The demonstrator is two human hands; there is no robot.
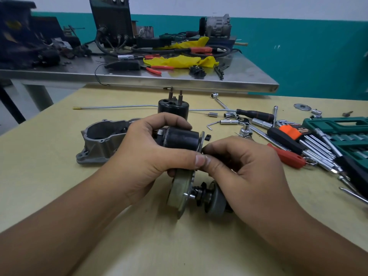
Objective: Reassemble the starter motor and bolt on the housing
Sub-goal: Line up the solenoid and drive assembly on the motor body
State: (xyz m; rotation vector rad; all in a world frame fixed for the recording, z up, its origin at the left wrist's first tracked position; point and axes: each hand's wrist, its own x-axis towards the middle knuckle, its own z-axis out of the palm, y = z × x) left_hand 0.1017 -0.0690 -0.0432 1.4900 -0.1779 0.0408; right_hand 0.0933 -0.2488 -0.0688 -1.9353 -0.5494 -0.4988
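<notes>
**Clerk:** Teal wall behind, steel bench [139,78] at twelve o'clock, pale wooden table [59,196] in front. List the lot, left to right.

**Operator:** Item one, at nine o'clock of the hands: grey cast housing [99,142], open side up, lying alone on the table, not yet fitted. Item two: my left hand [143,156], fingers curled over the black cylindrical body of the starter motor assembly [181,139], thumb pressed along its near side. Item three, at twelve o'clock just behind it: a second black cylinder [173,107] standing upright, studs pointing up.

**Clerk:** And the right side?

**Operator:** Item four: my right hand [245,166], thumb and forefinger pinched at the edge of the plate on the assembly's right end. Whether a small part sits between them I cannot tell; the fingers cover it. Item five, at six o'clock of that pinch: the shaft with its gear [205,193], sticking out toward three o'clock. Item six, at three o'clock: loose sockets [229,122], a red-handled tool [286,155], a hex key set [298,134], a green case [338,128].

**Clerk:** Advice for the step?

**Operator:** I judge I am seating something at the plate. I would keep the left hand firm so the body cannot roll, line things up squarely before pressing, and bring the housing over only once the plate sits flush.
</notes>
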